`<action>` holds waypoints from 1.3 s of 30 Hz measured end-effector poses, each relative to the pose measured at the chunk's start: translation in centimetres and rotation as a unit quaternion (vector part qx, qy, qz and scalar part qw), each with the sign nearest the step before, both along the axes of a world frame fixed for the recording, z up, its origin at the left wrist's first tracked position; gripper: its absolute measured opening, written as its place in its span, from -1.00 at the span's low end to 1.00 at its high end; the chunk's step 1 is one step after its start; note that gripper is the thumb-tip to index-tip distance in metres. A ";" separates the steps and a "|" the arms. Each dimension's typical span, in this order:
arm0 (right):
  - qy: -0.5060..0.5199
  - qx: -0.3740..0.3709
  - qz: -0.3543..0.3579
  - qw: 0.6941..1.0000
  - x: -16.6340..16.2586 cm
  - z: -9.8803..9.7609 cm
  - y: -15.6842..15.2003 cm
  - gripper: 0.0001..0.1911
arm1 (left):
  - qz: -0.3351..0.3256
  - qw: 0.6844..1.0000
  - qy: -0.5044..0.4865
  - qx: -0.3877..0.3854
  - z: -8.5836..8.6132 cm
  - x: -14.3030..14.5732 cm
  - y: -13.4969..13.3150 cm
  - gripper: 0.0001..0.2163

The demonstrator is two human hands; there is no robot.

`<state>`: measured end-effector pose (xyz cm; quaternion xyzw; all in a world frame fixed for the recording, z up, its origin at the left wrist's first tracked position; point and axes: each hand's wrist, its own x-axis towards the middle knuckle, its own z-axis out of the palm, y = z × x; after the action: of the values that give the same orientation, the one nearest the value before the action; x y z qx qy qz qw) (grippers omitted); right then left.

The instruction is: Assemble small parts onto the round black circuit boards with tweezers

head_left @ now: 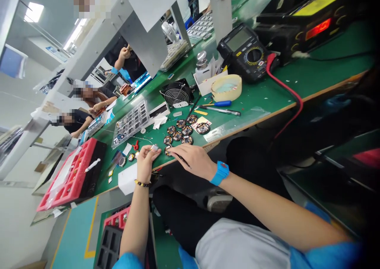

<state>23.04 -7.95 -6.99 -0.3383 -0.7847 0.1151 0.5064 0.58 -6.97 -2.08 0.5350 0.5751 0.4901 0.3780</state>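
Note:
In my left hand [146, 160] a small pale rectangular piece [154, 147] is pinched between thumb and fingertips. Dark tweezers [184, 161] lie in my closed right hand [194, 159], their front end close to a round circuit board [168, 150] at the bench edge. Whether the tips touch that board I cannot tell. Several more round circuit boards [187, 129] are grouped just beyond my right hand. Past my left hand are a red clip [135, 145] and a round silver part [122, 161].
The green bench [261, 103] holds a multimeter [247, 55] with a red lead, a tape roll [226, 88], a blue-handled screwdriver [221, 103], a small fan [177, 93] and a clear tray [131, 122]. A pink foam tray [69, 174] stands left. Other people sit further along.

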 end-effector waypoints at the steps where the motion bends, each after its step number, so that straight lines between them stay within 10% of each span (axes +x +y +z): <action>1: 0.001 0.000 0.005 1.000 0.1 0.0 0.0 -0.74 | 0.016 1.000 -0.014 0.007 0.2 -0.6 -0.2 -0.68; 7: 0.002 0.014 0.023 1.000 0.3 -0.1 -0.2 -0.72 | 0.172 0.979 0.082 0.074 2.4 -7.3 0.6 -0.59; 14: -0.015 0.037 0.023 0.999 0.5 0.0 0.0 -0.71 | 0.292 0.946 0.141 0.022 6.2 -14.9 10.0 -0.77; 23: -0.012 0.049 0.021 0.998 0.6 0.2 0.0 -0.62 | 0.281 0.940 0.185 -0.060 7.9 -15.2 20.3 -0.63; 32: -0.031 0.030 0.029 0.999 0.4 -0.2 0.1 -0.65 | 0.237 0.922 0.305 -0.001 8.6 -16.8 17.1 -0.72; 39: -0.046 -0.001 0.046 0.998 0.4 -0.1 -0.2 -0.71 | 0.191 0.918 0.341 0.060 6.8 -16.5 7.6 -0.76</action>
<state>23.46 -8.20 -7.12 -0.3071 -0.8221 0.1236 0.4631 -15.91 0.64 4.67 0.5713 0.7298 0.3747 0.0249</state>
